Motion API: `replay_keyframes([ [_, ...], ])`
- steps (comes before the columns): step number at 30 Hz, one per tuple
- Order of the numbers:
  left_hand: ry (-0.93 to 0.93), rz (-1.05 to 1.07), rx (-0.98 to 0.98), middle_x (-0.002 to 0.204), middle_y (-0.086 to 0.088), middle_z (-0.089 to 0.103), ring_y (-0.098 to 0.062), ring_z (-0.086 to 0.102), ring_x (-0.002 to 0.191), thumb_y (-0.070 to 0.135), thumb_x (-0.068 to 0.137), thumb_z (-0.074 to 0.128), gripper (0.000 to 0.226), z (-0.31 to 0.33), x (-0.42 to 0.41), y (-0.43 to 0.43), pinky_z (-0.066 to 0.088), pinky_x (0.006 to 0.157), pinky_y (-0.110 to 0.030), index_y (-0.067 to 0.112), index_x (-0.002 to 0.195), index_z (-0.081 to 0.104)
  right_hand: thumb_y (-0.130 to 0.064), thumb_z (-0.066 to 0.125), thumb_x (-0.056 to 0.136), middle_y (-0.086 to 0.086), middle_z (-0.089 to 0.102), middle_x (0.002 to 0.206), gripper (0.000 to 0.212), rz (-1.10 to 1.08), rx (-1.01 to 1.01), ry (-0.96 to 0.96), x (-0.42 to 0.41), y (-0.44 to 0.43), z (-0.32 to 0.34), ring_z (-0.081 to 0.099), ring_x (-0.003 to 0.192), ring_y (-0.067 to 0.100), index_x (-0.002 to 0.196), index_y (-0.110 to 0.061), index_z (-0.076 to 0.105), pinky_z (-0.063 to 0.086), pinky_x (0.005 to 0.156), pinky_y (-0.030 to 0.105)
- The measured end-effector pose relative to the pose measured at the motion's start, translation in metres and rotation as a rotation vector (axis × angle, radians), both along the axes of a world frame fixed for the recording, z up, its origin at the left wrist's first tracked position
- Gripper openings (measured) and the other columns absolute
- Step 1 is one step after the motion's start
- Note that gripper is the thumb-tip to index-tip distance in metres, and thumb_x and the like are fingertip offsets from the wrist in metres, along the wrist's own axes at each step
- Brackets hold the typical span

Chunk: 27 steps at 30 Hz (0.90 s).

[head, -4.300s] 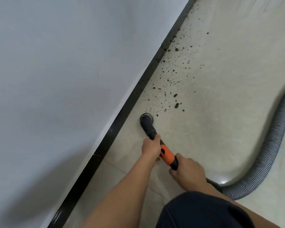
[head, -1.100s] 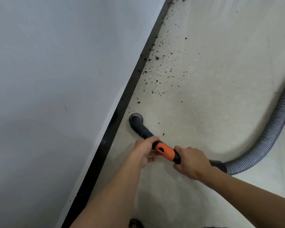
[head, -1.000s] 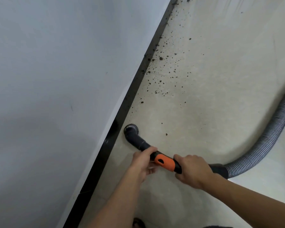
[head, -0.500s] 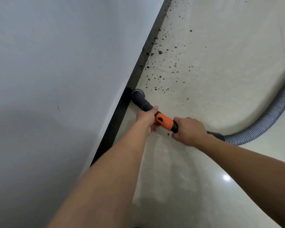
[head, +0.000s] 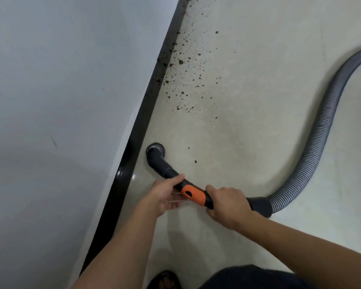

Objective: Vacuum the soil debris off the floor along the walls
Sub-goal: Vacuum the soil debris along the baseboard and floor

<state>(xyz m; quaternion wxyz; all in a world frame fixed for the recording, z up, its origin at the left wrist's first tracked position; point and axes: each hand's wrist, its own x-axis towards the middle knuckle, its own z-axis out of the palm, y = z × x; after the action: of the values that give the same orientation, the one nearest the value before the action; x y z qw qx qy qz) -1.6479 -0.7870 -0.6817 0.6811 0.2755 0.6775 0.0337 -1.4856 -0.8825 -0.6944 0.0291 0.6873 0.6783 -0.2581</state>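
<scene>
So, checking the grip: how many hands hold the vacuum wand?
2. The left hand holds the wand ahead of its orange section; the right hand grips behind it.

Glossy black skirting board (head: 133,147) runs diagonally. Plain pale grey wall (head: 61,101) left of it, cream polished floor (head: 258,111) right.

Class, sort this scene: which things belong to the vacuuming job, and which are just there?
Job: left hand, right hand, vacuum wand, brush nozzle, ribbed hose, soil debris, floor, black skirting.
Just there: white wall, dark shoe, dark clothing.
</scene>
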Motion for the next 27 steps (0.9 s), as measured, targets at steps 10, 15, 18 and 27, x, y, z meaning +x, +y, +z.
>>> replay_keyframes([
  [10, -0.101, -0.359, -0.134, 0.098, -0.017, 0.074, -0.029, 0.072, 0.091, 0.036, 0.085, 0.07, 0.046, 0.01, 0.045, -0.077, 0.057, 0.071, -0.035, 0.001, 0.113, 0.064, -0.042, 0.049, 0.087, -0.004, 0.067, 0.1, 0.027, -0.172, -0.169, 0.02, 0.041, -0.119, 0.011, 0.064, 0.09, 0.021, 0.109, -0.029, 0.041, 0.042, 0.068, 0.031],
  [15, -0.072, -0.289, -0.024, 0.092, -0.015, 0.074, -0.025, 0.071, 0.077, 0.037, 0.085, 0.07, 0.046, 0.014, 0.071, -0.049, 0.055, 0.071, -0.035, 0.002, 0.114, 0.063, -0.041, 0.052, 0.087, -0.002, 0.066, 0.095, 0.026, -0.238, -0.055, -0.005, 0.049, -0.089, 0.015, 0.064, 0.086, 0.023, 0.107, -0.026, 0.046, 0.037, 0.063, 0.031],
  [18, -0.028, -0.202, 0.07, 0.1, -0.015, 0.072, -0.026, 0.07, 0.078, 0.038, 0.085, 0.07, 0.049, 0.014, 0.079, -0.023, 0.053, 0.063, -0.034, 0.004, 0.119, 0.059, -0.04, 0.055, 0.086, 0.001, 0.065, 0.093, 0.024, -0.28, -0.021, 0.015, 0.043, -0.054, 0.015, 0.062, 0.083, 0.026, 0.103, -0.024, 0.048, 0.036, 0.064, 0.031],
  [27, -0.009, -0.538, -0.007, 0.099, -0.016, 0.073, -0.027, 0.072, 0.077, 0.043, 0.086, 0.067, 0.052, 0.014, 0.122, -0.056, 0.054, 0.062, -0.033, 0.006, 0.121, 0.055, -0.043, 0.054, 0.086, -0.009, 0.059, 0.076, 0.02, -0.473, -0.016, -0.013, 0.068, -0.123, 0.006, 0.056, 0.066, 0.013, 0.099, -0.031, 0.046, 0.046, 0.064, 0.028],
])
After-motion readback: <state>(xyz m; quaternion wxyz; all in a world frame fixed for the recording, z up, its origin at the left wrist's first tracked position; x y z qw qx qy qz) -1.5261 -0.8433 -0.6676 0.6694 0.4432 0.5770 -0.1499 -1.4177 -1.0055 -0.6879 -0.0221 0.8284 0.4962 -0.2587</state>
